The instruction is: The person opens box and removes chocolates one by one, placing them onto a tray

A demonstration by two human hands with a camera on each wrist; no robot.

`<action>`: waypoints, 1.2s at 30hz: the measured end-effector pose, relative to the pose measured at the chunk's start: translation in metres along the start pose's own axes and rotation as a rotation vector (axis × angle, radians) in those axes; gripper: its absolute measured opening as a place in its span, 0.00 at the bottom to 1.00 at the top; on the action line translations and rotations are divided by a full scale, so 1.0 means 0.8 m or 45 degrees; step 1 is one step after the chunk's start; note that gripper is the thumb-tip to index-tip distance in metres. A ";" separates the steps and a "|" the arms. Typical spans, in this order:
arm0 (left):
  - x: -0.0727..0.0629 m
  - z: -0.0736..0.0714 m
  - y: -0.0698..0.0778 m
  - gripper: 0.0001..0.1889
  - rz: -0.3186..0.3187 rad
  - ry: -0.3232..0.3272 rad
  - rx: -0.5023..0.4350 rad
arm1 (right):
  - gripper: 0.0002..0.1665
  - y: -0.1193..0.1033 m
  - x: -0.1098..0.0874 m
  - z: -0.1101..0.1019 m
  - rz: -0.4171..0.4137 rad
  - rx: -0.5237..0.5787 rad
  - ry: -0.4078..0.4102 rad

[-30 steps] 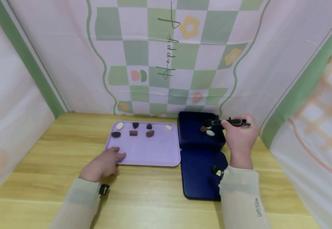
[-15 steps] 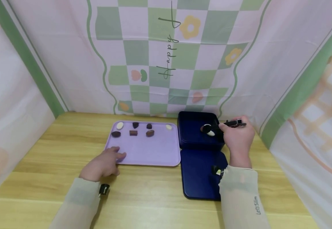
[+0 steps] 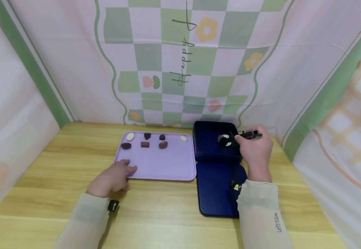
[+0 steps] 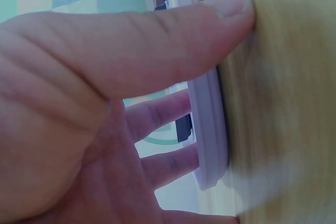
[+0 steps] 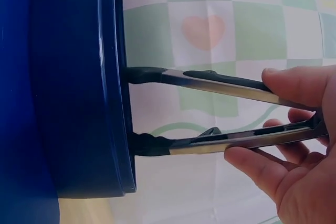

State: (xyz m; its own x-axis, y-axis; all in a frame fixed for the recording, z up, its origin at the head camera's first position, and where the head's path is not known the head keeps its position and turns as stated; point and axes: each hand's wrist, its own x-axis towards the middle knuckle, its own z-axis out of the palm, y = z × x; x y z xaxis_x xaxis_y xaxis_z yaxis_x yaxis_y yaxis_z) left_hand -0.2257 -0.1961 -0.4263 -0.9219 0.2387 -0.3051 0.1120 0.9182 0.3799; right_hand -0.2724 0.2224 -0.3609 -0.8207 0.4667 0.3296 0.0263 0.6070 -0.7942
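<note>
My right hand [image 3: 256,150] grips black-and-metal tongs [image 5: 223,85] by both arms, thumb on one and fingers on the other. In the right wrist view the tongs' arms stand apart, and their tips are hidden behind the rim of the dark blue box [image 3: 216,158]. In the head view the dark tips overlap a white oval chocolate [image 3: 228,144] inside the box, beside a brown chocolate [image 3: 220,138]. At the front left corner of the lilac tray [image 3: 161,167] rests my left hand [image 3: 111,178], fingers extended over the rim, thumb near the tabletop [image 4: 283,93].
Several dark, brown and white chocolates, including a brown block [image 3: 145,145], lie along the tray's back half. A blue lid [image 3: 213,193] lies flat in front of the box, partly under my right sleeve [image 3: 261,207]. A patterned cloth [image 3: 174,62] hangs close behind.
My right hand has shifted slightly left and the tongs' tips have come lower toward the near side of the box, over the white chocolate. The left hand and tray have stayed put.
</note>
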 end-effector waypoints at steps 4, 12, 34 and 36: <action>-0.001 0.000 0.001 0.38 0.000 0.001 -0.003 | 0.19 0.000 0.000 0.000 -0.006 0.002 -0.019; -0.002 0.000 0.000 0.38 0.007 0.005 -0.003 | 0.20 -0.008 -0.003 -0.008 -0.044 -0.107 -0.083; -0.001 0.001 0.000 0.38 -0.001 0.011 -0.026 | 0.20 -0.012 -0.004 -0.003 0.039 0.009 0.065; -0.002 0.000 0.001 0.38 -0.009 0.010 -0.034 | 0.21 -0.012 -0.003 -0.004 0.080 0.046 0.081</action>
State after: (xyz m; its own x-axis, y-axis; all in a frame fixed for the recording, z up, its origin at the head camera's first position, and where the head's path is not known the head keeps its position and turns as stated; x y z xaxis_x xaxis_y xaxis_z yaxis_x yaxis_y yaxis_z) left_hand -0.2243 -0.1959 -0.4261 -0.9255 0.2296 -0.3011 0.0954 0.9110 0.4012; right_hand -0.2692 0.2177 -0.3526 -0.7799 0.5438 0.3097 0.0548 0.5523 -0.8318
